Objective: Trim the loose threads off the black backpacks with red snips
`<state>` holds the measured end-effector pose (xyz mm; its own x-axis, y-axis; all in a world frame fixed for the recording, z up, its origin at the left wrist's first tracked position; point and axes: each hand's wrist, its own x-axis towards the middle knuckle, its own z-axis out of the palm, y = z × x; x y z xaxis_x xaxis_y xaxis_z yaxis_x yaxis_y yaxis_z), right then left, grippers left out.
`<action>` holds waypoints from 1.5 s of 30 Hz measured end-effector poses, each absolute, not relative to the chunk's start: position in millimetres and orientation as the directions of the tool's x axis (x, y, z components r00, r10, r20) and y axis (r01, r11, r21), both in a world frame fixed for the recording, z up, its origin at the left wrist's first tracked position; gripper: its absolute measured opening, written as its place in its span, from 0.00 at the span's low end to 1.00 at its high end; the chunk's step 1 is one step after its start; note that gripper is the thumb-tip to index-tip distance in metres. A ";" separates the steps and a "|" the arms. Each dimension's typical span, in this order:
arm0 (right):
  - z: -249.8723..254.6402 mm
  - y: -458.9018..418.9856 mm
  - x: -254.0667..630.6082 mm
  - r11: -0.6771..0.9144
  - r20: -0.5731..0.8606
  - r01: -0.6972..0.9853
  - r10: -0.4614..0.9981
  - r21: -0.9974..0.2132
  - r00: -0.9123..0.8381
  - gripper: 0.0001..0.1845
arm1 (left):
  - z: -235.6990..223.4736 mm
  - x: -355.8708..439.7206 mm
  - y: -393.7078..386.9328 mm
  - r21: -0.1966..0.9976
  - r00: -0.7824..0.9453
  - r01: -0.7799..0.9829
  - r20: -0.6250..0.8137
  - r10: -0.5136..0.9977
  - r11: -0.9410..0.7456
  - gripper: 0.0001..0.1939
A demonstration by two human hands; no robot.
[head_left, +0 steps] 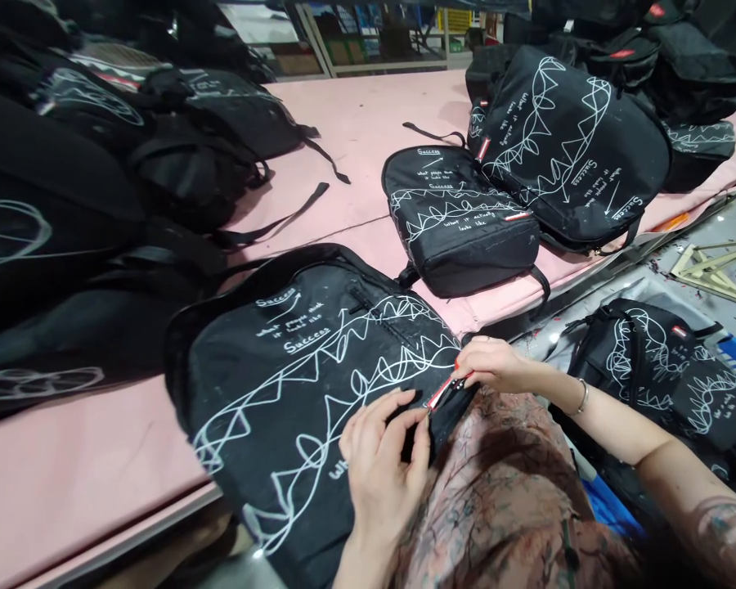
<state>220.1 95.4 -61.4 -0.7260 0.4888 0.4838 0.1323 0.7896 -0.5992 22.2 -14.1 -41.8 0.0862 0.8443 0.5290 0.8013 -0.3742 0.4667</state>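
Note:
A black backpack [263, 360] with white scribbled lines and writing lies front panel up, partly on the table and partly toward my lap. My left hand [386, 458] rests over its lower edge, with thumb and index finger pinched at the end of a red-and-white label [440, 394]. At the label's other end, my right hand [491, 364] is closed on a small red and dark metal tool [459, 381] that looks like thread snips. My fingers hide much of the tool. Whether a thread lies between the left fingertips is too small to tell.
Two similar backpacks lie beyond on the pink table [356, 106], a smaller one [466, 245] and a larger one [576, 147]. Black bags [49, 245] pile up at the left. More printed bags [650, 352] sit below the table edge at right, near a wooden frame [717, 266].

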 end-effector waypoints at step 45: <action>-45.9 -18.3 179.0 0.425 0.229 0.658 0.902 -0.622 -0.366 0.06 | -39.4 22.4 -15.2 0.317 0.121 0.838 0.687 0.717 -0.445 0.05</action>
